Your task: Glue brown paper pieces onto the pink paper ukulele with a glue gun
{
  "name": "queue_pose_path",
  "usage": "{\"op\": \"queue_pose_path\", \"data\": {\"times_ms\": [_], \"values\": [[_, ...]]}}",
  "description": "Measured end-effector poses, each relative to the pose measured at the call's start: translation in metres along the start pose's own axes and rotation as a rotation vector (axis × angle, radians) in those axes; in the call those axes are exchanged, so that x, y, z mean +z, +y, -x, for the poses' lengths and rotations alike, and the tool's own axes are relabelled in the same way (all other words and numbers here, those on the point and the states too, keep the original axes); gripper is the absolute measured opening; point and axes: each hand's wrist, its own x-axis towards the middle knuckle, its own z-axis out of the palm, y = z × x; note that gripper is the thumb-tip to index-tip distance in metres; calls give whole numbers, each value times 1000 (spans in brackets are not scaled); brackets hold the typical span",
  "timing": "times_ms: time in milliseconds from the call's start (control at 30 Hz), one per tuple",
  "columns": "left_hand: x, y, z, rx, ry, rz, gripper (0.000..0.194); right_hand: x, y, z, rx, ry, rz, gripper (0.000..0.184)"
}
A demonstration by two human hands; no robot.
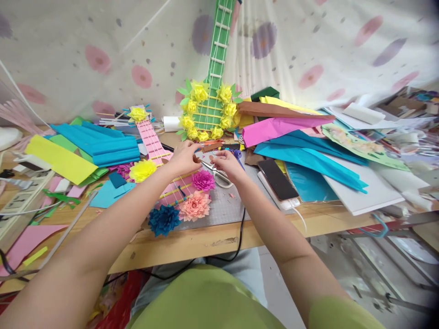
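My left hand reaches over the pink paper guitar, its fingertips pinched on a small brown piece of paper. Close by on the right, my right hand has its thumb and fingers drawn together; what they hold is too small to make out. Scissors lie beneath the right hand on a grey cutting mat. Around the guitar's body sit paper flowers: a yellow one, a magenta one, a peach one and a dark blue one. A brown strip lies just beyond my hands.
A green paper guitar with yellow flowers stands against the patterned curtain. Blue crepe paper is heaped at left, with more coloured paper at right. A phone on a white power bank lies right of the mat. A black cable hangs over the table edge.
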Motion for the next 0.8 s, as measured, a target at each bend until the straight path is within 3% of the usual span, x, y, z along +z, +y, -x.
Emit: {"op": "queue_pose_path", "data": {"times_ms": [167, 367, 600, 800], "values": [[10, -3, -10, 39, -130, -128, 51, -4, 9, -3, 43, -46, 180, 28], [5, -13, -18, 84, -132, -85, 29, 8, 1, -13, 96, -181, 248, 23], [5, -21, -19, 104, -113, -15, 31, 21, -14, -18, 57, -317, 417, 24], [3, -23, -18, 76, -105, -9, 32, 30, -22, -16, 28, -317, 569, 24]]}}
